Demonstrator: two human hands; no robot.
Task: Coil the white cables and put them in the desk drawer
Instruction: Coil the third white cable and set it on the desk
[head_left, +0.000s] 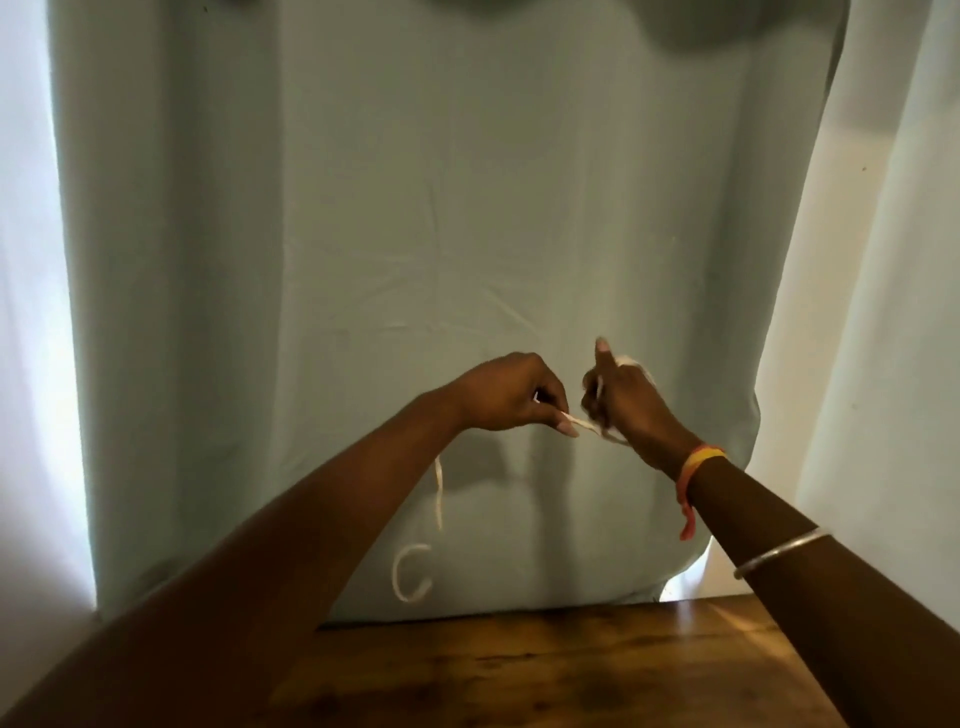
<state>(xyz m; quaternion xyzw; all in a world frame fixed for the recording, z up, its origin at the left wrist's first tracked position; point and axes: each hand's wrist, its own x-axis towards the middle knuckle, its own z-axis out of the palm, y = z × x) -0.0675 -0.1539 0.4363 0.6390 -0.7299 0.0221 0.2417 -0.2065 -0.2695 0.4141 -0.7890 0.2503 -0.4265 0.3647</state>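
Pale green cloth (467, 208) fills most of the frame, creased, with bright white wall or curtain (31, 312) down both sides. A strip of dark wooden worktop (571, 670) runs along the bottom edge. No drawer is in view.

Just below centre, the step in hand is the coiling. The left hand (511, 395) pinches the white cable (439, 493) between thumb and forefinger, its other fingers curled in. The right hand (631, 410) holds white loops wound round its curled fingers, with one digit raised. A short taut run of cable joins the two hands. The loose tail drops from the left hand toward lower centre-left and ends in a curl that seems to lie on the cloth. The right wrist carries an orange band (696, 460), and a metal bangle (779, 553) sits further up that arm.

Judging by the tail left, only a few more turns remain. The next move probably calls for feeding slack with the left hand while the right keeps the loops from slipping, then finding the drawer.
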